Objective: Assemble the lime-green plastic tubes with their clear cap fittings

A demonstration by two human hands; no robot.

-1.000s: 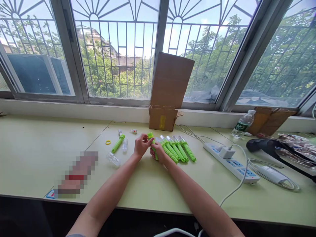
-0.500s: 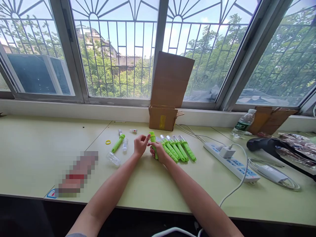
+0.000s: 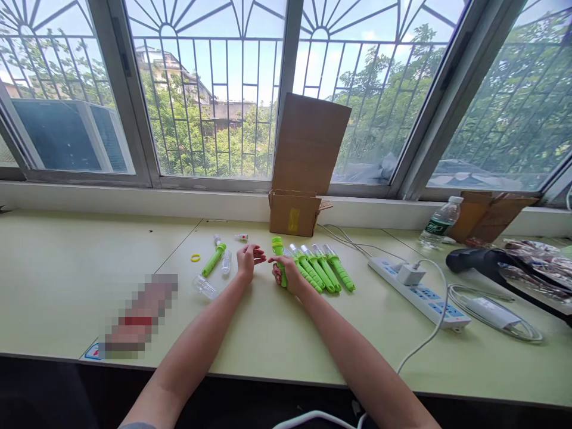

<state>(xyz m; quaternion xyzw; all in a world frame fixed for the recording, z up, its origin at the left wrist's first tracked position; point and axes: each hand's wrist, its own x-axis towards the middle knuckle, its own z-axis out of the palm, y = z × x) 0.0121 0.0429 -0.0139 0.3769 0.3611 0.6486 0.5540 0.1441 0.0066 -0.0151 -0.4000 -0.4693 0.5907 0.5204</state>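
Note:
My right hand (image 3: 288, 275) is wrapped round a green plastic handle (image 3: 277, 244) held upright, its ribbed top end showing above the fingers. My left hand (image 3: 250, 261) is apart from it to the left, fingers loosely spread with nothing in them. Just right of my right hand lie several green handles with clear tips (image 3: 328, 271), side by side. Left of my left hand are a single green handle (image 3: 214, 260) with a clear and whitish end piece, a clear plastic tube (image 3: 226, 263), a larger clear tube (image 3: 205, 287), a yellow ring (image 3: 195, 258) and a small white piece (image 3: 242, 237).
A cardboard box (image 3: 292, 214) with its flap raised stands against the window sill. On the right are a white power strip (image 3: 420, 294) with cords, a charger cable (image 3: 496, 314), a water bottle (image 3: 441, 223) and a black curved object (image 3: 482, 265). A blurred patch covers something at left.
My left hand has let go of the green handle's top and moved a little left, its fingers opening. The right hand keeps its hold on the handle.

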